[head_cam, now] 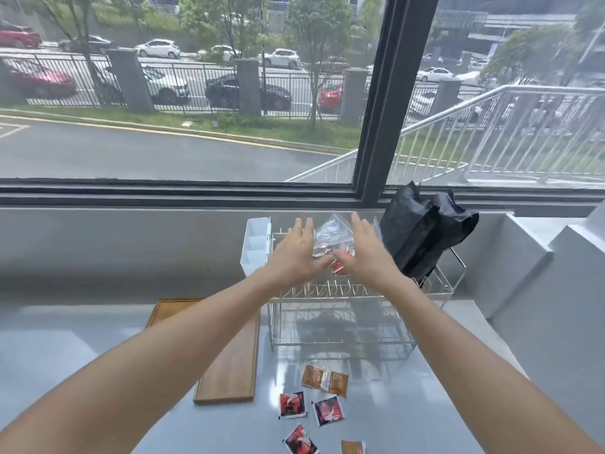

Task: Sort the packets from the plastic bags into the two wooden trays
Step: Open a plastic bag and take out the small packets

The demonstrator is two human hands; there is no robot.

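Both arms reach forward over the wire rack [340, 290]. My left hand [296, 253] and my right hand [366, 253] hold a clear plastic bag [330, 235] between them on top of the rack; red packets [339, 268] show at the bag's lower end. One wooden tray [229, 362] lies on the counter to the left of the rack. On the counter near me lie loose packets: three red ones [292, 404] and brown ones [324, 379].
A white divided plastic box [255, 245] hangs at the rack's left end. Black bags [425, 237] lean on the rack's right side. The grey counter [82, 339] runs along a window sill; a grey step rises at the right.
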